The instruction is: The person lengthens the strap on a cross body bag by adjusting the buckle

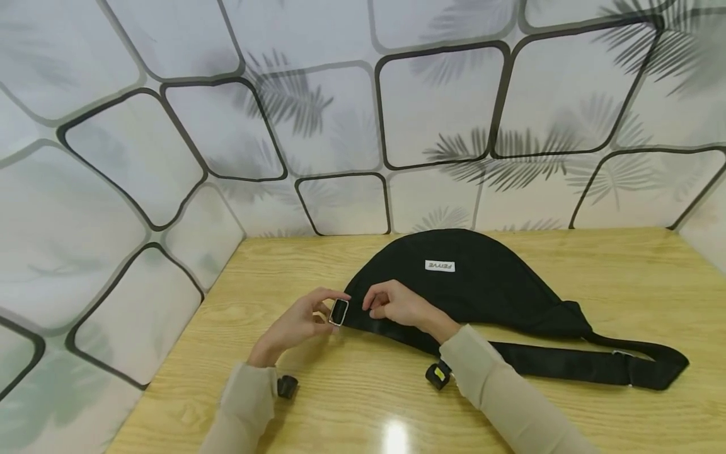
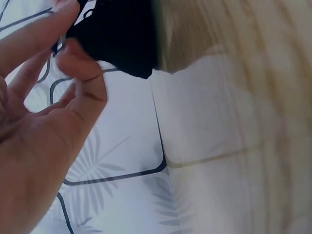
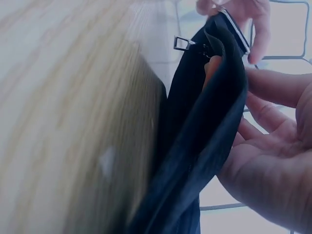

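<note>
A black crescent-shaped sling bag lies on the table, a white label on its front. At its left end is a rectangular metal ring, which my left hand pinches between thumb and fingers. My right hand is just to the right of that end, fingers curled at the fabric. In the right wrist view my right hand grips the bag's edge, with one fingertip showing inside the fold. A small metal zipper pull sticks out beside the fold.
The bag's strap runs to the right along the wooden table, with a metal slider near its far loop. A patterned wall covering rises behind and to the left. Each wrist wears a small black camera.
</note>
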A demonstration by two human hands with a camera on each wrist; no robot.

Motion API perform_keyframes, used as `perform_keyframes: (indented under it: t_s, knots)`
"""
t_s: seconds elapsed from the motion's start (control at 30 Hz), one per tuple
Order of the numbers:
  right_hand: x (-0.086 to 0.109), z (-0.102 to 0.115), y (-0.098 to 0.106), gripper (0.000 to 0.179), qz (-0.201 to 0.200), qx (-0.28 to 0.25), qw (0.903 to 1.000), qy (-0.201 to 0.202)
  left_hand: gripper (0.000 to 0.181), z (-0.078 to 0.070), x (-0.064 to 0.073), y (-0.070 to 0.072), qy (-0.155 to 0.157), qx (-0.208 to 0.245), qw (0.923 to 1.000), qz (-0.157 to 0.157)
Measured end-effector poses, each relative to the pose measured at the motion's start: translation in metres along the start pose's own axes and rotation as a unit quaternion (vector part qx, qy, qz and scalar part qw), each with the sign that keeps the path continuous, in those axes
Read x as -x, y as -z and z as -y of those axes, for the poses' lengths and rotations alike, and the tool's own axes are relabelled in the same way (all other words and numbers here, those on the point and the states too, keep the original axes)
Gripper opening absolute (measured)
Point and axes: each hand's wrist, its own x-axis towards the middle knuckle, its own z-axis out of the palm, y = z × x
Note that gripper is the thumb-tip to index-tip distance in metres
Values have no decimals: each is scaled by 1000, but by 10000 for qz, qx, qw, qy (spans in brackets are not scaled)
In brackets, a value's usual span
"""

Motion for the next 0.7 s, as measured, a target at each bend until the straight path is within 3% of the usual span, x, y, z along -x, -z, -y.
perform_keyframes:
  t_s: [0.2, 0.7]
  knots:
    - [0, 2, -2, 19, -268, 18, 9996, -90, 57, -4, -4, -3, -269, -377, 9986, -272]
    - [9, 3, 2, 11, -693, 1078, 9904, 515, 55, 1, -9, -4, -665, -748, 9949, -125]
